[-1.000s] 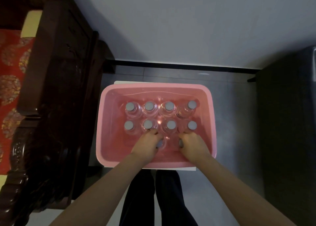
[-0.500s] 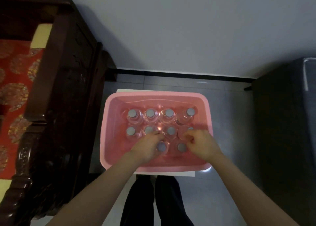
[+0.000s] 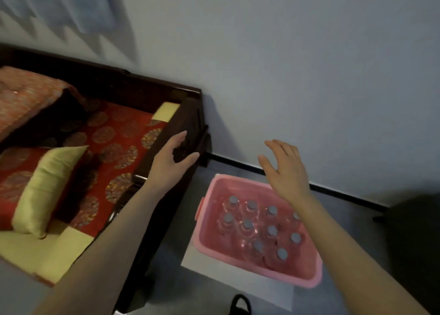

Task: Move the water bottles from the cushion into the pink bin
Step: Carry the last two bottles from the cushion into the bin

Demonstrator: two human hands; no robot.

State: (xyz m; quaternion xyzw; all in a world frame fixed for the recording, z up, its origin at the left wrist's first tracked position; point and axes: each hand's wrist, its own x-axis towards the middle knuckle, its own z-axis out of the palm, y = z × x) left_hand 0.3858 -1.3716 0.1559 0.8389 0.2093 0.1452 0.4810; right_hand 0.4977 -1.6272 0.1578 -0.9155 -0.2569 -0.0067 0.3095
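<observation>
Grey floor (image 3: 357,214), pink bin (image 3: 238,180), ten bottles (image 3: 247,224)

Left hand (image 3: 172,158), right hand (image 3: 284,169) empty, outspread

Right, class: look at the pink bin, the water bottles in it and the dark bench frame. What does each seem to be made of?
Pink bin: likely moulded plastic, smooth and slightly glossy, with a thick rolled rim.
Water bottles: probably clear plastic, given the glinting highlights, with matte grey caps.
Bench frame: seemingly dark stained wood, in solid rails; motion blur hides any grain.
</observation>
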